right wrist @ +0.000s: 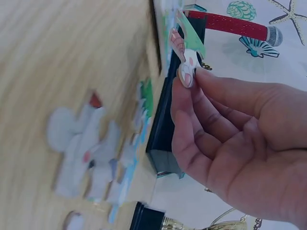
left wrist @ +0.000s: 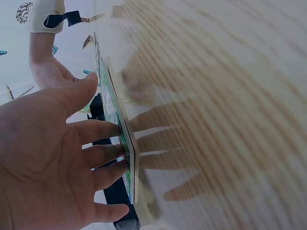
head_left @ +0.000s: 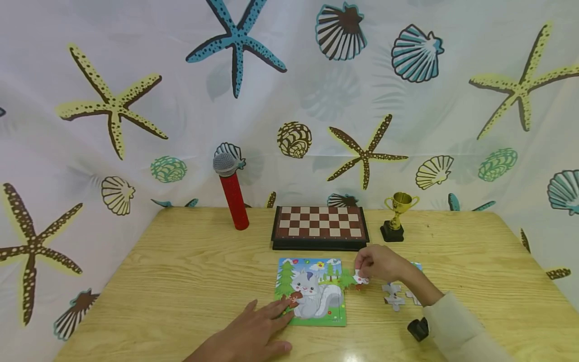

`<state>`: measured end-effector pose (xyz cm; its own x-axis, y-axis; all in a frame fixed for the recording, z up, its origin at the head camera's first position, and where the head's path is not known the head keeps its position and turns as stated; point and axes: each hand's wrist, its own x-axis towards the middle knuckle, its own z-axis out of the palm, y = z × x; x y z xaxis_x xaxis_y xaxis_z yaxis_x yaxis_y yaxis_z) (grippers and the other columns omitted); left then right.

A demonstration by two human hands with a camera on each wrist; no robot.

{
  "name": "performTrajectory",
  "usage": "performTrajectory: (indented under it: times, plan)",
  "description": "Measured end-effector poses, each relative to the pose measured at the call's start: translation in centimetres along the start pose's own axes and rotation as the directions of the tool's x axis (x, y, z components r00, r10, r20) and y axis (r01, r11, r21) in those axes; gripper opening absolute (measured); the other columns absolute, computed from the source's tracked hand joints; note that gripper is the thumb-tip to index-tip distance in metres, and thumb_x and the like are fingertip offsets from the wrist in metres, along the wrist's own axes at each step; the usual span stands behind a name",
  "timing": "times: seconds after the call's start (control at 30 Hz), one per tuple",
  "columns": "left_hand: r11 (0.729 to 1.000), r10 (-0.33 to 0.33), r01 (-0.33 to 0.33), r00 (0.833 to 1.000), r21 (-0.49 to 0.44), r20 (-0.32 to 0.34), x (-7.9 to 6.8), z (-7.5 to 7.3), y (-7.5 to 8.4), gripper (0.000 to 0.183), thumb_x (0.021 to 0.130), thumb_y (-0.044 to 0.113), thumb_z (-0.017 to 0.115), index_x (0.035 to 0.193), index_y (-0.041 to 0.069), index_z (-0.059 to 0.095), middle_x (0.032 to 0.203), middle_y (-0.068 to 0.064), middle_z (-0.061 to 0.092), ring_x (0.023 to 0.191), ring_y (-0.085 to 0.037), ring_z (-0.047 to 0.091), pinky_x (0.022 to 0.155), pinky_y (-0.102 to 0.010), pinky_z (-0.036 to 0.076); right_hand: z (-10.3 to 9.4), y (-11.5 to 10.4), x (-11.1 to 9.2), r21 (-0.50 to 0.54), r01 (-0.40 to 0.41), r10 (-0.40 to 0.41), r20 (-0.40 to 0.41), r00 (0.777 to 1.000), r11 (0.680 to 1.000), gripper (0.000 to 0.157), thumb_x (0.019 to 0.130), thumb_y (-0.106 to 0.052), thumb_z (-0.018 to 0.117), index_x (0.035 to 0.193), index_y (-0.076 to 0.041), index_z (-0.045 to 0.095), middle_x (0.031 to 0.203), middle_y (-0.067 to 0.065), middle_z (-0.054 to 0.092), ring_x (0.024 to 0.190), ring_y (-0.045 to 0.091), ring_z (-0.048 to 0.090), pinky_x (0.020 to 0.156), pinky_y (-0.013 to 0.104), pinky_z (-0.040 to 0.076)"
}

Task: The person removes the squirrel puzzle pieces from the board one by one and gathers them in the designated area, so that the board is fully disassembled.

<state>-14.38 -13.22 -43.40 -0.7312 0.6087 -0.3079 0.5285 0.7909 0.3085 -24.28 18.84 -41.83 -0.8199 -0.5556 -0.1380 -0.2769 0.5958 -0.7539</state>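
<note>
A squirrel jigsaw puzzle [head_left: 312, 291] lies flat in its board on the table, with its picture showing. At its lower left edge rests my left hand [head_left: 253, 329], palm down with fingers extended; in the left wrist view the fingertips [left wrist: 119, 167] reach onto the board's edge. To the right of the puzzle, my right hand [head_left: 382, 262] pinches a puzzle piece [right wrist: 191, 58] between thumb and fingers. Green, white and reddish-brown print shows on this piece. Loose puzzle pieces [head_left: 394, 296] lie right of the board, partly hidden behind the right forearm.
Behind the puzzle sits a folded chessboard case [head_left: 318, 223] with a checkered top. A red microphone [head_left: 234, 196] stands to its left and a small gold trophy [head_left: 394, 221] to its right. The wooden table [head_left: 181, 266] meets a shell-and-starfish patterned cloth [head_left: 271, 115] at the back.
</note>
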Motion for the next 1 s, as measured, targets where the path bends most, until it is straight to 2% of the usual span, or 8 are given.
performTrajectory:
  times: [0.17, 0.47, 0.73, 0.87, 1.0]
  plan:
    - [1.0, -0.013, 0.013, 1.0, 0.001, 0.008, 0.0, 0.0, 0.0, 0.066, 0.09, 0.057, 0.049, 0.143, 0.018, 0.044, 0.155, -0.002, 0.033, 0.142, -0.025, 0.032, 0.107, -0.065, 0.026, 0.2, 1.0, -0.8, -0.028, 0.002, -0.002, 0.012, 1.0, 1.0, 0.006, 0.089, -0.002, 0.061, 0.086, 0.003, 0.062, 0.072, 0.008, 0.066, 0.06, 0.017, 0.058, 0.053, 0.022, 0.044]
    - [1.0, -0.017, 0.017, 1.0, -0.009, 0.023, 0.2, 0.1, 0.0, 0.068, 0.091, 0.059, 0.046, 0.144, 0.017, 0.042, 0.157, -0.003, 0.028, 0.144, -0.025, 0.029, 0.107, -0.065, 0.024, 1.0, 1.1, -1.7, -0.097, -0.071, 0.064, -0.075, 0.995, 0.993, 0.005, 0.084, 0.0, 0.067, 0.08, -0.002, 0.065, 0.068, 0.004, 0.063, 0.058, 0.013, 0.054, 0.052, 0.023, 0.042]
    - [0.999, -0.044, 0.045, 0.998, 0.0, 0.043, 0.3, 0.0, 0.2, 0.065, 0.092, 0.057, 0.047, 0.144, 0.018, 0.043, 0.156, -0.001, 0.03, 0.145, -0.023, 0.027, 0.108, -0.064, 0.025, 1.6, 1.3, -1.7, -0.147, -0.105, 0.086, -0.132, 0.988, 0.984, 0.009, 0.079, 0.002, 0.071, 0.075, -0.005, 0.068, 0.066, 0.002, 0.064, 0.058, 0.009, 0.053, 0.053, 0.022, 0.044]
    - [0.999, -0.028, 0.028, 0.999, 0.024, 0.024, 0.3, 0.0, 0.3, 0.063, 0.092, 0.056, 0.047, 0.143, 0.017, 0.045, 0.154, -0.002, 0.034, 0.143, -0.022, 0.029, 0.108, -0.063, 0.027, 1.6, 1.3, -1.7, -0.175, -0.108, 0.082, -0.15, 0.985, 0.979, 0.009, 0.079, 0.001, 0.071, 0.074, -0.006, 0.068, 0.066, 0.001, 0.064, 0.058, 0.008, 0.052, 0.054, 0.023, 0.044]
    - [0.999, -0.012, 0.012, 1.0, 0.039, 0.0, 0.2, -0.3, 0.3, 0.062, 0.093, 0.055, 0.047, 0.14, 0.016, 0.048, 0.152, -0.003, 0.037, 0.14, -0.023, 0.035, 0.107, -0.061, 0.03, 1.3, 1.0, -1.5, -0.148, -0.094, 0.071, -0.152, 0.986, 0.984, 0.008, 0.081, 0.0, 0.068, 0.075, -0.005, 0.068, 0.068, 0.002, 0.064, 0.059, 0.009, 0.051, 0.054, 0.024, 0.044]
